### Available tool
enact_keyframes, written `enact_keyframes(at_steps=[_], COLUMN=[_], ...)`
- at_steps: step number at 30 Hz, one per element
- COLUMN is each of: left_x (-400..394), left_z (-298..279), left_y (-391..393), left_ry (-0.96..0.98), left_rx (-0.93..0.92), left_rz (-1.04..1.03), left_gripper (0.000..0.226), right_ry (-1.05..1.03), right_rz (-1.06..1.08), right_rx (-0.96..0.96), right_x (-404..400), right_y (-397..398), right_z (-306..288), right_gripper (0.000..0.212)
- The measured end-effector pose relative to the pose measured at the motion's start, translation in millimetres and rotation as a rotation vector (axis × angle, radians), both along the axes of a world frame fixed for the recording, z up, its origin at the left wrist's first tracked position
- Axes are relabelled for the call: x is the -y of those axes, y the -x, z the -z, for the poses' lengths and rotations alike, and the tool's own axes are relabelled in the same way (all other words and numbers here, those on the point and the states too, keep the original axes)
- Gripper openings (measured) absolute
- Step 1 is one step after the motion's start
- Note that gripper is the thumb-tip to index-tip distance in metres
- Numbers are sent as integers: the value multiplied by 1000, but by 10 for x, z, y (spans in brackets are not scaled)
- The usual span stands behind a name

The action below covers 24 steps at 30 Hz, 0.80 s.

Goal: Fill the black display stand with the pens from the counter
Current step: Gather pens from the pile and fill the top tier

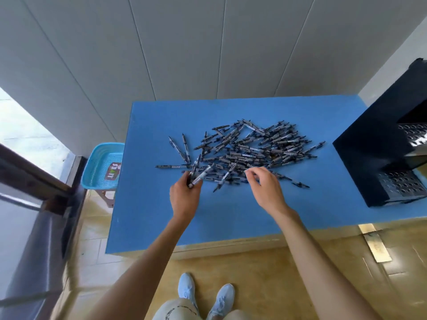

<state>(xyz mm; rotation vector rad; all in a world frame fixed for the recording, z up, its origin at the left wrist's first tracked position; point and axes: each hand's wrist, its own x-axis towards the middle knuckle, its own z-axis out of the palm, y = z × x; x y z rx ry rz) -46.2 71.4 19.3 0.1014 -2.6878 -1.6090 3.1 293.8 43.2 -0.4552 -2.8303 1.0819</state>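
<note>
Nearest me, two pale grey sneakers (pixel 205 294) are standing on the tan tiled floor (pixel 265 273) below the blue foam-topped counter (pixel 231 215). Above the counter's near half, the left hand (pixel 184 195) is clasping a small bundle of grey-and-black pens (pixel 199 174), fingers curled round their lower ends so the tips are fanning up and away. The right hand (pixel 265 188) is reaching into the near edge of the loose pile of matching grey-and-black pens (pixel 254 151), fingertips drawn together in a pinch; whether a pen is actually caught between them I cannot tell, as the pile is blurring the contact. The pile is sprawling across the counter's middle, a few strays lying apart on its left side. Off the counter's left edge, a turquoise plastic mesh basket (pixel 99 167) is sitting lower down. At the far right, the black tiered display stand with perforated metal shelves (pixel 374 158) is sitting on the counter's right end, well apart from both hands; I am seeing no pens in the holes visible. I am judging this the gathering step, with filling hardly begun. The next move is likely calling for one more pen lifted clear of the tangle, passed to the left-hand bundle, then carried right and dropped singly into the shelf holes, tips aligned.
</note>
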Motion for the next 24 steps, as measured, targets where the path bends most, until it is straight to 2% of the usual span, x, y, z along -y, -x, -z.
enact_keyframes(at_steps=[4, 7, 12, 17, 22, 24], left_x=[243, 363, 489, 526, 533, 518], left_z=[-57, -44, 75, 60, 89, 108], left_y=[299, 491, 606, 652, 664, 677], left_ry=[-219, -316, -363, -408, -406, -392], left_rx=[-105, -154, -91, -44, -143, -179], left_rz=[-206, -286, -330, -278, -283, -290], left_gripper=[39, 37, 35, 39, 26, 28], right_ry=[2, -12, -38, -25, -31, -34], right_rz=[-85, -125, -147, -113, -83, -75], right_rx=[-97, -124, -127, -98, -84, -87], right_x=[357, 529, 647, 629, 631, 648], right_y=[377, 589, 678, 615, 549, 535], right_z=[-28, -11, 86, 211, 243, 240], right_gripper=[29, 29, 27, 26, 25, 25])
